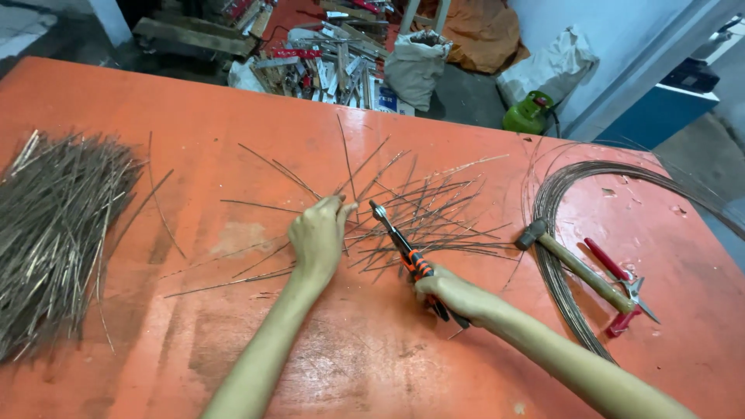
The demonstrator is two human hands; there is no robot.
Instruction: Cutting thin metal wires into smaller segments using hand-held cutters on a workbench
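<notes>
On your orange table point(155, 116), a thick heap of cut wire pieces point(54, 233) at your far left, a wooden-handled hammer point(578, 268) lying across a wire coil point(590, 182), red snips point(625, 287) beside it, sacks point(415, 66) and a green canister point(528, 112) on the floor beyond you.

Orange desk point(233, 116), paint worn and scratched in places. Far left: thick pile of cut wire pieces point(54, 225). Middle: loose wire pieces point(419, 209) scattered, crossing each other. Right: big coil of wire point(559, 194) lying flat; hammer point(578, 268) with wooden handle across coil; red-handled snips point(625, 283) just beside hammer.
</notes>
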